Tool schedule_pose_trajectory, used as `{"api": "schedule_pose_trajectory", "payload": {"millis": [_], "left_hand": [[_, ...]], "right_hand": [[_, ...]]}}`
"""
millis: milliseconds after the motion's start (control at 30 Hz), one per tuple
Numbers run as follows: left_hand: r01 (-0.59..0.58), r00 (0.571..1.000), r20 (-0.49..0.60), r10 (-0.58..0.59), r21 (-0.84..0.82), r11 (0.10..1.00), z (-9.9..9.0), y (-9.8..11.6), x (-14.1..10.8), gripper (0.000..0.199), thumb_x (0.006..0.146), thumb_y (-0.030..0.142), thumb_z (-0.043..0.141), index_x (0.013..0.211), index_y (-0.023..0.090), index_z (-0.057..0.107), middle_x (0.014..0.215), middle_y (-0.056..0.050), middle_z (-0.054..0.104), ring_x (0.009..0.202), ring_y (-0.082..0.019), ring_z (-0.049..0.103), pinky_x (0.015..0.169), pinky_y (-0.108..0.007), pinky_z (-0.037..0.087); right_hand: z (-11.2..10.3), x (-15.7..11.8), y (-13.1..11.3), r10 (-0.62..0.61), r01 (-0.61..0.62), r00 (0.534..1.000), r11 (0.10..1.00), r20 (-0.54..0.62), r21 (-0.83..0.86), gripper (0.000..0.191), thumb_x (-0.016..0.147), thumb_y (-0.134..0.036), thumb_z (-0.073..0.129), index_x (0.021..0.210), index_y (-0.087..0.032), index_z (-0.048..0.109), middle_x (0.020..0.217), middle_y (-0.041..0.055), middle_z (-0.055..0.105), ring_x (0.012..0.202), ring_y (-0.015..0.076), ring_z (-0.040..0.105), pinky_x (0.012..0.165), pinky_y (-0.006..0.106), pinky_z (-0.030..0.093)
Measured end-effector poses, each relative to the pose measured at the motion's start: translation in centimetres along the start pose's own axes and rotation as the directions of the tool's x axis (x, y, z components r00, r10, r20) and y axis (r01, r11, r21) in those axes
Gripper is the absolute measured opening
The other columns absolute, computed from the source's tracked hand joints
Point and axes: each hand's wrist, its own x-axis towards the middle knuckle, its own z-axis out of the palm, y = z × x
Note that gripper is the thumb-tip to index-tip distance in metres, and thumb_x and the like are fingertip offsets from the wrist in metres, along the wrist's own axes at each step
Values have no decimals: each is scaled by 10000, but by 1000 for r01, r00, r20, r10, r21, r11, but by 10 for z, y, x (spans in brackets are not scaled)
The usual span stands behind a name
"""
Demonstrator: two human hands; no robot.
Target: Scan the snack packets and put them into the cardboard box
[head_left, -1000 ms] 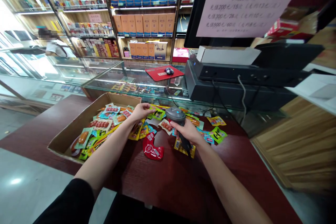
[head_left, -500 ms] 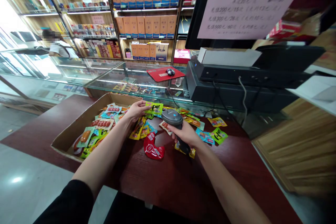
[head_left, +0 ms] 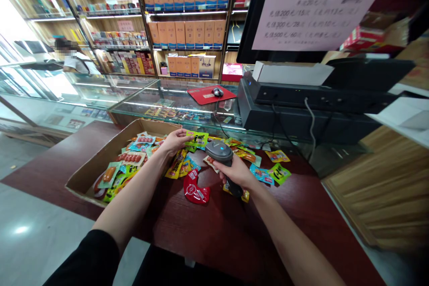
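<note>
Pinched in the fingers of my left hand (head_left: 174,140) is a green snack packet (head_left: 197,138), held up over other packets. My right hand (head_left: 238,170) is wrapped round the handle of a dark grey barcode scanner (head_left: 219,151), whose head points left toward the green packet. Between my forearms a red curved packet (head_left: 196,190) lies on the dark red-brown table (head_left: 187,228). Yellow packets (head_left: 176,164) lie just below my left hand. Under the scanner handle, part of another yellow packet (head_left: 246,195) shows.
A cardboard box (head_left: 78,183) full of snack packets stands at the left. More packets (head_left: 279,173) are scattered right of the scanner. Behind are a glass display case (head_left: 134,107), a red mouse pad (head_left: 197,94) and a monitor with cables. A person (head_left: 78,62) is at the far left.
The scanner head has shifted very slightly left and up in my right hand. My left hand and the green packet stay in place.
</note>
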Motion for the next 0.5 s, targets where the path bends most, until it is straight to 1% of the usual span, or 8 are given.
{"api": "schedule_pose_trajectory", "payload": {"millis": [67, 200, 367, 500], "left_hand": [[-1, 1000, 2, 1, -11, 1000, 0, 0, 0, 403, 523, 255, 866, 802, 128, 605, 796, -36, 679, 683, -120, 652, 664, -254, 547], [19, 1000, 7, -19, -30, 999, 0, 0, 0, 406, 525, 235, 866, 808, 121, 597, 744, -34, 677, 638, -120, 651, 631, -243, 540], [6, 1000, -7, -6, -22, 1000, -2, 0, 0, 405, 529, 239, 864, 816, 129, 600, 787, -31, 680, 657, -111, 651, 620, -221, 536], [-24, 999, -25, 24, -9, 1000, -2, 5, -1, 393, 536, 241, 862, 806, 129, 599, 767, -24, 669, 668, -113, 654, 642, -229, 539]], "right_hand": [[0, 0, 1, 0, -1, 1000, 1000, -5, -4, 223, 782, -397, 664, 786, -202, 555, 461, -37, 559, 350, 115, 516, 359, 231, 438], [0, 1, 3, -6, 6, 1000, 1000, -3, -5, 248, 777, -413, 669, 859, -199, 575, 470, -43, 558, 363, 118, 524, 367, 232, 449], [-1, 2, 3, 11, -11, 1000, 1000, 14, -19, 280, 779, -437, 663, 879, -188, 586, 486, -35, 571, 370, 120, 538, 366, 225, 441], [-2, 0, 3, -39, 40, 999, 999, 37, -14, 308, 786, -469, 647, 900, -189, 592, 497, -33, 577, 374, 123, 537, 381, 236, 450]]}}
